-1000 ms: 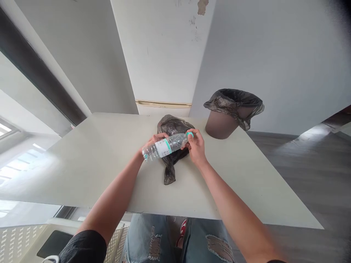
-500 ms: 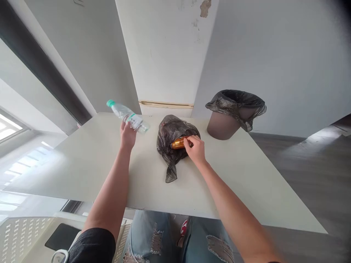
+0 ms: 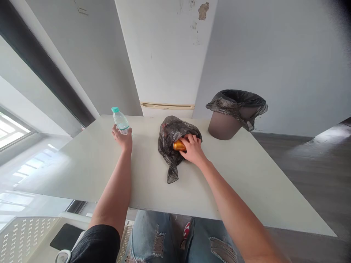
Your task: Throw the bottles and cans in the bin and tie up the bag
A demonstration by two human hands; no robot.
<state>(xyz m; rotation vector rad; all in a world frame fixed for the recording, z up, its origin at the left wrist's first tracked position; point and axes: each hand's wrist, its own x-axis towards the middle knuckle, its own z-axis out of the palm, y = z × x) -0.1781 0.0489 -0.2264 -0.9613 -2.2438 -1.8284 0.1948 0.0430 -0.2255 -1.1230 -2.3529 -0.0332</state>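
Note:
My left hand (image 3: 122, 139) is closed around the lower part of a clear plastic bottle (image 3: 120, 121) with a green cap, held nearly upright at the left part of the table. A crumpled black plastic bag (image 3: 170, 132) lies in the middle, its twisted end toward me. In the bag's opening sits an orange drink can (image 3: 179, 145), lying on its side. My right hand (image 3: 193, 149) grips the can from the right, fingers over it and thumb on the near side. Whatever else is inside the bag is hidden.
A brown bin (image 3: 223, 126) lined with a black bag stands at the back right of the white table (image 3: 238, 182). Behind the table rises a white fridge-like panel (image 3: 167, 54). At lower left a white perforated basket (image 3: 24, 233) and a dark flat object (image 3: 65, 236) sit below table height.
The bottle has gone from steeply tilted to nearly upright and lower, with my left hand wrapped round it. My right hand has shifted from pinching the can's end to a fuller grip.

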